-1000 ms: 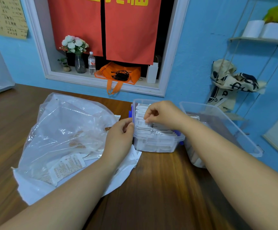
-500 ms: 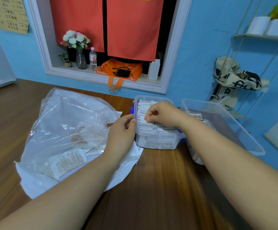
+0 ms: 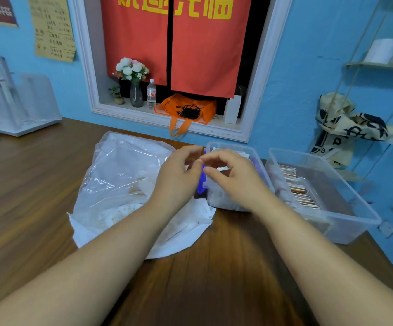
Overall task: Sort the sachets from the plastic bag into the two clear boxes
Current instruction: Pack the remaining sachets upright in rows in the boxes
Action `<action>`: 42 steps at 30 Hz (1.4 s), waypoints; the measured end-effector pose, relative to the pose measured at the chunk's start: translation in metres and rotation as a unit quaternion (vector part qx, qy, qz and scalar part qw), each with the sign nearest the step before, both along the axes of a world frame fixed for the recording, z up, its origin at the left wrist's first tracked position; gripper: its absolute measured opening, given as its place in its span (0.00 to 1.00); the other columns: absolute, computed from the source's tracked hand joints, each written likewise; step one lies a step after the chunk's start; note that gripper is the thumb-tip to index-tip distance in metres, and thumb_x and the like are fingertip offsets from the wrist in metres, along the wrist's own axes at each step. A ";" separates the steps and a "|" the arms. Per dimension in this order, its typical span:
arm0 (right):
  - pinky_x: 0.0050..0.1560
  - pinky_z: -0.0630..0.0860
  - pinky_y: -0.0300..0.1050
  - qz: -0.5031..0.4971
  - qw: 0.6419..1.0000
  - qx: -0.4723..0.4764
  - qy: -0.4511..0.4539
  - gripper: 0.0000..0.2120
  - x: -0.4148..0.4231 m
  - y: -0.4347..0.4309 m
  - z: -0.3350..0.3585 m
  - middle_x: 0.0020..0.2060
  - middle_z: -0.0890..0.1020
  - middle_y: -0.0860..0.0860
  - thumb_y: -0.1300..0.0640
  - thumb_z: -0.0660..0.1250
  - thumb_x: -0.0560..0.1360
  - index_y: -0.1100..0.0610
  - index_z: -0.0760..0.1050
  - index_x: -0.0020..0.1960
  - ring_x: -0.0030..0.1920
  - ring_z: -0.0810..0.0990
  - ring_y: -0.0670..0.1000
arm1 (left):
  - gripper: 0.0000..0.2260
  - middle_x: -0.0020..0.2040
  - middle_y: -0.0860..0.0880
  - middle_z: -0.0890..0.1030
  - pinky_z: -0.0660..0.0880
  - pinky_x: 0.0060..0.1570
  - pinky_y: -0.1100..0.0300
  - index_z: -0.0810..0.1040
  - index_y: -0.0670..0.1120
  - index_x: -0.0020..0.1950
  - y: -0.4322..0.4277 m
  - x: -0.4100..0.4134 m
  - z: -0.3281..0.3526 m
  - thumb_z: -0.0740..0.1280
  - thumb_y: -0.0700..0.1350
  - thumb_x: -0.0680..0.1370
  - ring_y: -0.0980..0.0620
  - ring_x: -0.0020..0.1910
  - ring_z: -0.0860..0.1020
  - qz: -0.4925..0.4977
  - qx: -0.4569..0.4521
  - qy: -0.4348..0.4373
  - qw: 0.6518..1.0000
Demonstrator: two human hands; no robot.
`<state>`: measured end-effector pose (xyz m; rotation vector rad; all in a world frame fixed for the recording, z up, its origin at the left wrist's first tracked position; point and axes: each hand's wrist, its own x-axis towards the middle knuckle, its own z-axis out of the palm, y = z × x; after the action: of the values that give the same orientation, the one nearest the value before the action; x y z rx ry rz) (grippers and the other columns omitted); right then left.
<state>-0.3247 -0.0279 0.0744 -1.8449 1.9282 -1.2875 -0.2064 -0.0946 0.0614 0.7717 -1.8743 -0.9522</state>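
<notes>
A crumpled clear plastic bag (image 3: pixel 120 182) lies on the wooden table with a few brown and white sachets showing inside. To its right stands a small clear box (image 3: pixel 260 158) with a blue latch, packed with white sachets. Further right is a larger clear box (image 3: pixel 346 187) holding a row of brown-edged sachets (image 3: pixel 296 187). My left hand (image 3: pixel 179 180) and my right hand (image 3: pixel 237 180) hover close together above the small box's left edge. The fingers of both are curled and apart, with nothing visible between them. My right hand hides much of the small box.
The blue wall and a white-framed hatch sit just behind the boxes, with a vase, a bottle and an orange bag (image 3: pixel 186 109) on the sill. A clear plastic stand (image 3: pixel 19 107) is at the far left of the table. Patterned cloth (image 3: pixel 348 128) hangs at the right.
Both hands have come off the small box: the right has lifted off the white sachets and shifted left, and the left has let go of the box's side and risen to meet it.
</notes>
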 end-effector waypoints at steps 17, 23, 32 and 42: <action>0.66 0.69 0.55 -0.040 0.926 0.202 -0.316 0.44 0.068 -0.048 -0.029 0.65 0.75 0.50 0.26 0.69 0.59 0.51 0.70 0.67 0.63 0.75 0.54 | 0.12 0.54 0.47 0.82 0.75 0.53 0.52 0.79 0.45 0.59 -0.051 0.142 -0.013 0.65 0.48 0.78 0.47 0.49 0.80 0.090 0.280 0.023 0.956; 0.56 0.78 0.46 0.030 0.933 0.041 -0.357 0.14 0.064 -0.035 -0.021 0.52 0.84 0.50 0.55 0.67 0.76 0.54 0.75 0.61 0.52 0.83 0.50 | 0.10 0.47 0.51 0.85 0.77 0.45 0.56 0.82 0.55 0.47 -0.048 0.151 0.001 0.64 0.41 0.78 0.51 0.46 0.83 -0.004 0.204 0.136 0.969; 0.51 0.77 0.37 0.035 0.950 0.072 -0.303 0.24 0.066 -0.033 -0.017 0.52 0.82 0.46 0.46 0.68 0.73 0.52 0.70 0.66 0.50 0.82 0.43 | 0.11 0.49 0.53 0.84 0.77 0.46 0.61 0.81 0.55 0.51 -0.047 0.152 0.002 0.64 0.40 0.77 0.54 0.47 0.82 -0.044 0.144 0.236 0.960; 0.61 0.74 0.44 0.002 0.960 0.098 -0.261 0.16 0.066 -0.032 -0.026 0.54 0.82 0.46 0.48 0.62 0.78 0.53 0.76 0.62 0.55 0.80 0.45 | 0.13 0.50 0.51 0.81 0.73 0.40 0.61 0.76 0.48 0.57 -0.060 0.151 -0.008 0.62 0.54 0.79 0.54 0.46 0.80 0.066 0.185 0.036 0.980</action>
<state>-0.2586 -0.0598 0.0480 -1.2512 1.6863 -1.3516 -0.0558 -0.1542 0.0539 1.0527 -1.5803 -1.2433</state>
